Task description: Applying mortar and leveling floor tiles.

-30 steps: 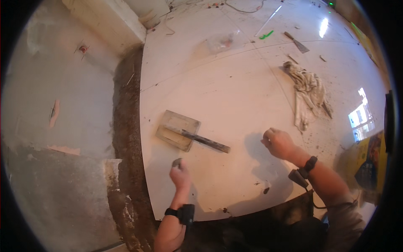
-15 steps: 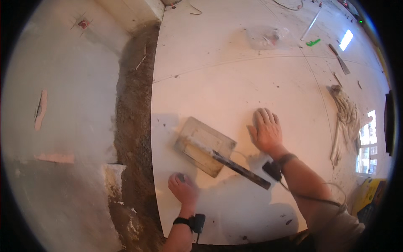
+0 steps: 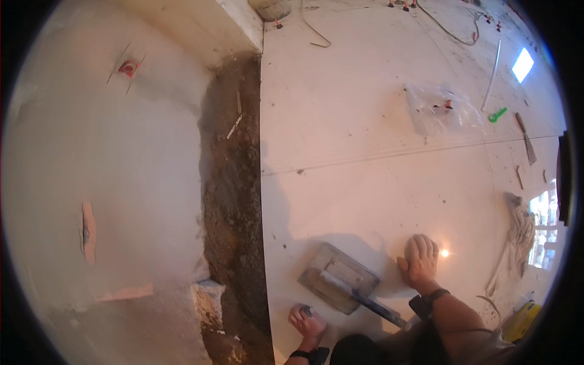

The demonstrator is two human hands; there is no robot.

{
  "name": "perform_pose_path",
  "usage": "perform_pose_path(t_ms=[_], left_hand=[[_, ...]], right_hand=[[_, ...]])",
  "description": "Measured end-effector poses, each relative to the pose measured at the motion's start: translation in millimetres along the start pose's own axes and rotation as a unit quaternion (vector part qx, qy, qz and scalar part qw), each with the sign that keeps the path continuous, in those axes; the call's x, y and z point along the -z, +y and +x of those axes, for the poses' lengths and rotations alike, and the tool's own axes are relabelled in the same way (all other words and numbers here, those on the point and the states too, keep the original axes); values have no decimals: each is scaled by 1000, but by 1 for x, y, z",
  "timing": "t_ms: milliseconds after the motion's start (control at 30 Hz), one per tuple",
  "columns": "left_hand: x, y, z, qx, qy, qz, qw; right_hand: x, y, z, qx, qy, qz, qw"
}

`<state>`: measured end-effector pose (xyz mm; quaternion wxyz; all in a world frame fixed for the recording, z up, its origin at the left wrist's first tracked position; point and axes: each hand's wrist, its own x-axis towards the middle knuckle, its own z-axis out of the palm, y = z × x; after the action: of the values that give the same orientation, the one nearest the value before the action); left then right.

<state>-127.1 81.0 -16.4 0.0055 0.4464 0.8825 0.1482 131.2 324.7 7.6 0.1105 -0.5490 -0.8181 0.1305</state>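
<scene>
My right hand rests palm down on the pale floor tiles, its fingers stretched out and holding nothing. Between my hands, nearer the right, lies a rectangular plasterer's float with a worn, dusty plate. Its long handle points toward the lower right, and neither hand touches it. My left hand is low in the picture with the fingers curled. A small dark grey thing shows at those fingers, too small to name.
A bare earth strip runs along the tile edge, beside a grey plastered wall. To the right are a crumpled cloth, a scraper, a green plastic piece and a clear plastic bag. A yellow package stands lower right.
My view has tilted up and left, so everything sits lower and farther right. The hands and float keep nearly the same places relative to each other. A bright reflection now shows beside my right hand.
</scene>
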Motion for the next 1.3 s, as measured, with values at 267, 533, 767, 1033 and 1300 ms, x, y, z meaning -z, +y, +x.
perform_pose_path(t_ms=[267,533,767,1033,1300], left_hand=[[-47,38,317,33,66,-185,980],[-106,54,407,-3,150,-47,987],[-103,56,413,17,130,-78,988],[-99,59,414,-40,137,-70,987],[-104,56,422,-29,139,-63,988]], right_hand=[[-9,5,6,-23,-47,-10,999],[-11,9,4,4,-67,-30,997],[-17,17,0,7,-58,-21,998],[-17,18,-4,14,-82,-29,996],[-21,21,-4,29,-68,-42,996]])
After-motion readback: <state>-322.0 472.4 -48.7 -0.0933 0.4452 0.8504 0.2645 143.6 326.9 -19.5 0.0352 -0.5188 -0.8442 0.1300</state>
